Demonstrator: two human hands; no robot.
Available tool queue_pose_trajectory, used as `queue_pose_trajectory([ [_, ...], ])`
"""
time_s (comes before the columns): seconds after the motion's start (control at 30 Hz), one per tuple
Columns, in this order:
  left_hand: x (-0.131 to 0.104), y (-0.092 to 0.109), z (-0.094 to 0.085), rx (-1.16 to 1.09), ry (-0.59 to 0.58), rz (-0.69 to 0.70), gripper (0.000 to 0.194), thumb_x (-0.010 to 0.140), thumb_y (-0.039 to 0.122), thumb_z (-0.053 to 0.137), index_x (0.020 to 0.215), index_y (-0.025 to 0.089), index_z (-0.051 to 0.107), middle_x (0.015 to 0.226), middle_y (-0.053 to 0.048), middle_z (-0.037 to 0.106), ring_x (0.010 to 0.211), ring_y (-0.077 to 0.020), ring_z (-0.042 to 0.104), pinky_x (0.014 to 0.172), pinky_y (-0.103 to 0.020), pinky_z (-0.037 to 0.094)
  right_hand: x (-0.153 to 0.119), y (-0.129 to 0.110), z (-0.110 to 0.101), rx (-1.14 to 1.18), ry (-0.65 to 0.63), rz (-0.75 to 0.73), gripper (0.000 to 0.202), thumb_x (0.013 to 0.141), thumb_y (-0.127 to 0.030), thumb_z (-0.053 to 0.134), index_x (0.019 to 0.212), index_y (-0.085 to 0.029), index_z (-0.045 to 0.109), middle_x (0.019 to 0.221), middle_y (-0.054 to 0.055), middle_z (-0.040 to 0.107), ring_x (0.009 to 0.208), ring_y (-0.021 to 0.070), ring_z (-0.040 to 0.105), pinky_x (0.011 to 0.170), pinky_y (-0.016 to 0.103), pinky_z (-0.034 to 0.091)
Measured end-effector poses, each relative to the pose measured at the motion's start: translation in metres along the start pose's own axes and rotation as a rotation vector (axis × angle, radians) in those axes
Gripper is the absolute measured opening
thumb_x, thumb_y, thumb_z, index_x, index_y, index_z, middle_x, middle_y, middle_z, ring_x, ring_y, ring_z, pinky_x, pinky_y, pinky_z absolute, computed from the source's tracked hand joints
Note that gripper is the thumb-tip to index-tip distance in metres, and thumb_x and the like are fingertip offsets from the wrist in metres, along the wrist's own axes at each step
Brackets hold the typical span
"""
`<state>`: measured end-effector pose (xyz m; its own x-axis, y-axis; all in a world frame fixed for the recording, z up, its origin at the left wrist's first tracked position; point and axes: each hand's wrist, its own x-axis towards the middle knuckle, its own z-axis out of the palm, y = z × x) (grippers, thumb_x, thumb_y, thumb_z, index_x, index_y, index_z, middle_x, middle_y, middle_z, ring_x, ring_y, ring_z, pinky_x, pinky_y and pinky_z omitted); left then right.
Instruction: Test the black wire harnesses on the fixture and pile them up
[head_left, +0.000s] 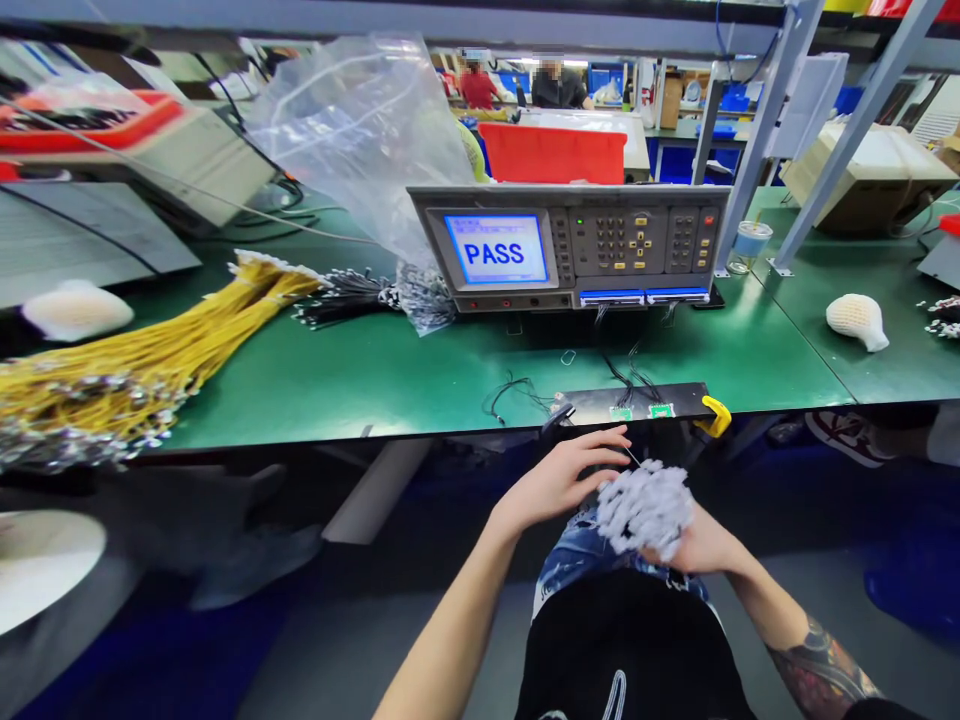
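Over my lap my right hand [703, 542] is closed round a bundle of cables, whose many small white connectors [646, 508] face up; the cables below are mostly hidden. My left hand [574, 475] reaches in from the left, fingers stretched out and a little apart, with its fingertips beside the bundle. A thin strand shows between those fingertips and the connectors. Just beyond my hands, a black test fixture [585, 402] with two small green boards lies at the table's front edge. Dark wires run back from it to a tester [570, 250] whose screen reads PASS.
Yellow cable bundles [225, 320] and a black cable bundle [345, 298] lie left on the green table [405, 385]. A clear plastic bag [360, 140] stands behind. A yellow clamp [716, 415] sits at the fixture's right end. Right are a cup [750, 243] and a white netted object [857, 320].
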<state>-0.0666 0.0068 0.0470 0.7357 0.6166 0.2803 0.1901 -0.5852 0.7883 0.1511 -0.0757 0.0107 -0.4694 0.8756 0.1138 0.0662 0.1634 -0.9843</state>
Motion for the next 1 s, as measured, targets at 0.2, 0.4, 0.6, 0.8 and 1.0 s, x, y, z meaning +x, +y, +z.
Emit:
queue_pose_trajectory([
  [0.2,-0.02,0.028,-0.001,-0.004,0.214,0.088,0.033,0.094,0.035,0.07,0.065,0.021,0.062,0.076,-0.008,0.073,0.1,-0.028,0.072,0.09,-0.041,0.057,-0.011,0.008,-0.021,0.621,0.339,0.15,0.018,0.076,-0.024,0.076,0.09,-0.016,0.068,0.044,-0.012,0.04,0.035,0.0072,0.035,0.047,0.027,0.042],
  [0.4,-0.018,0.036,0.021,-0.7,0.494,0.004,0.056,0.087,0.053,0.067,0.048,0.022,0.043,0.045,0.002,0.044,0.04,-0.0145,0.049,0.065,-0.045,0.062,0.004,0.006,-0.011,0.801,0.378,0.164,0.02,0.072,-0.019,0.075,0.088,-0.018,0.064,0.043,-0.014,0.04,0.035,0.0063,0.036,0.048,0.026,0.042],
  [0.6,-0.021,-0.008,0.043,-0.997,0.637,-0.177,0.022,0.085,0.031,0.066,0.1,0.025,0.08,0.122,-0.011,0.076,0.066,-0.0164,0.071,0.033,-0.018,0.04,0.016,0.003,-0.005,0.674,0.437,0.075,0.023,0.076,-0.022,0.078,0.095,-0.018,0.064,0.046,-0.013,0.044,0.036,0.0084,0.041,0.049,0.028,0.045],
  [0.8,-0.003,-0.005,0.062,-0.992,0.387,-0.252,0.073,0.073,0.053,0.089,0.139,0.03,0.067,0.166,-0.013,0.04,0.144,-0.0385,0.049,0.06,-0.016,0.057,0.005,0.011,-0.012,0.326,0.37,-0.025,0.024,0.084,-0.041,0.078,0.085,-0.018,0.07,0.051,-0.005,0.052,0.044,0.0124,0.047,0.05,0.031,0.043],
  [1.0,0.006,0.015,0.059,-0.825,0.247,-0.049,0.11,0.057,0.067,0.091,0.154,0.034,0.051,0.172,-0.013,0.027,0.152,-0.0398,0.035,0.119,-0.05,0.041,0.0,0.0,-0.037,0.028,0.19,-0.027,0.017,0.078,-0.034,0.082,0.091,-0.026,0.074,0.075,0.002,0.07,0.075,0.0244,0.066,0.081,0.045,0.058],
])
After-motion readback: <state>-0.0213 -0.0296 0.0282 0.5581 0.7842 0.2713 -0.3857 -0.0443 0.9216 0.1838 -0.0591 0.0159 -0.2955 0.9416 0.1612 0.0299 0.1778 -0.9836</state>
